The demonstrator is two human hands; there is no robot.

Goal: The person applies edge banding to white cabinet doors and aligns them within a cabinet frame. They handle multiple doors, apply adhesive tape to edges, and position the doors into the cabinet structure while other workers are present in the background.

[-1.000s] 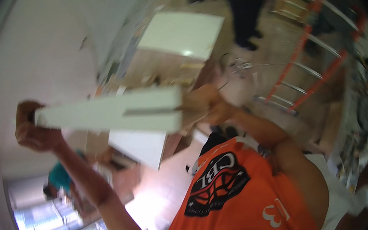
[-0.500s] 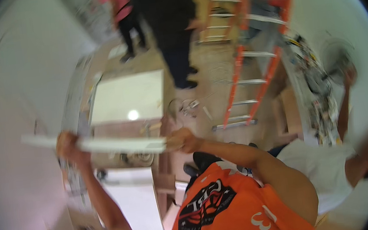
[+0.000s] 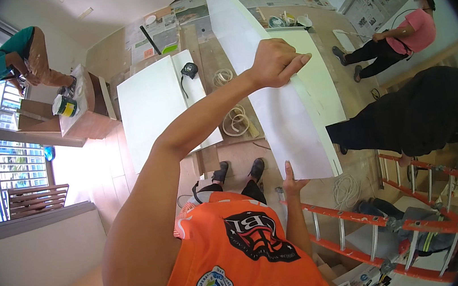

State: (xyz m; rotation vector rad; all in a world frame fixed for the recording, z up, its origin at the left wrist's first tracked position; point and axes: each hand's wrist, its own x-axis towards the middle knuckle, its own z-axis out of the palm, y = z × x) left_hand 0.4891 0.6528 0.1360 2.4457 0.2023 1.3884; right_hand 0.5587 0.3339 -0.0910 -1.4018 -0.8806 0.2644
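Note:
A long white panel (image 3: 268,87) is held on edge in front of me, its far end reaching toward the top of the view. My left hand (image 3: 280,63) is closed over its upper edge around mid-length, knuckles up. At the near end, my right hand (image 3: 293,183) grips the lower corner, thumb against the white face and the other fingers partly hidden. Left of the panel, another white board (image 3: 150,104) lies low with a black tape measure (image 3: 190,70) on a narrower strip (image 3: 193,93). Behind the held panel, a further white board (image 3: 317,69) shows partly.
Coiled cable (image 3: 236,120) lies near my feet. An orange ladder (image 3: 330,218) stands at lower right, a person in grey beyond it. People in black (image 3: 419,111) and pink (image 3: 415,28) stand right. At left, someone in teal is on a wooden box (image 3: 88,111) beside a bucket (image 3: 66,106).
I have turned left, so the ladder and people now appear farther right. The panel swung from lying crosswise to pointing away from me, still in both hands.

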